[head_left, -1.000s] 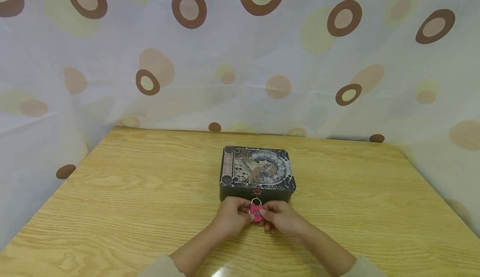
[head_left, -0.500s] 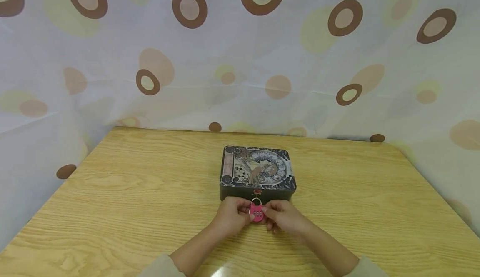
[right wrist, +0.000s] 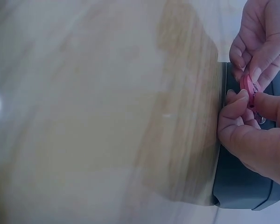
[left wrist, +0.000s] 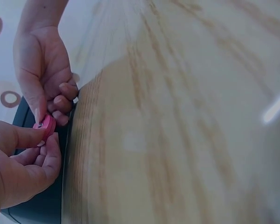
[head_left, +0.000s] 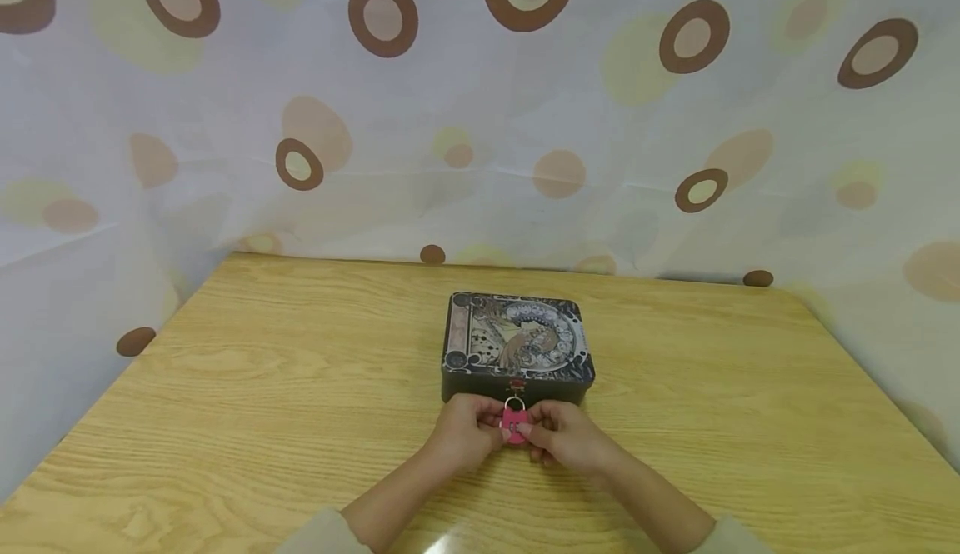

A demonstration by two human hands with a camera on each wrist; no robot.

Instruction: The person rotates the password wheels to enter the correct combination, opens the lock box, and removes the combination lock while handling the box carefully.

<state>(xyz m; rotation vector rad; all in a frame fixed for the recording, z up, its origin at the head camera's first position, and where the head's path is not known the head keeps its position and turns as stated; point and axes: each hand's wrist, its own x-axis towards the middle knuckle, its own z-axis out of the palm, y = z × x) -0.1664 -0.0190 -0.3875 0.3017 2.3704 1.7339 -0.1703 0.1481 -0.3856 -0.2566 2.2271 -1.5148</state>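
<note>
Spotted cloth (head_left: 450,96) rose behind the wood-grained worktop (head_left: 300,371); my left fingers (head_left: 487,405) and right fingers (head_left: 538,435) pinched the pink padlock (head_left: 515,418)!

From head height, the widest view looks forward and down over the wooden table (head_left: 300,371) to the patterned cloth (head_left: 450,96) behind, with the box (head_left: 521,337) well off near the center. Closer in, the left-wrist camera peers from beside the left hand (head_left: 461,433) toward the right hand (head_left: 567,436), its picture turned sideways and tabletop filling the right. The right-wrist camera, similarly near, faces the opposite way, tabletop filling the left. Both wrist views share the two hands, the pink padlock (head_left: 513,416) and the box's dark side, all seen from above by the head camera.
</note>
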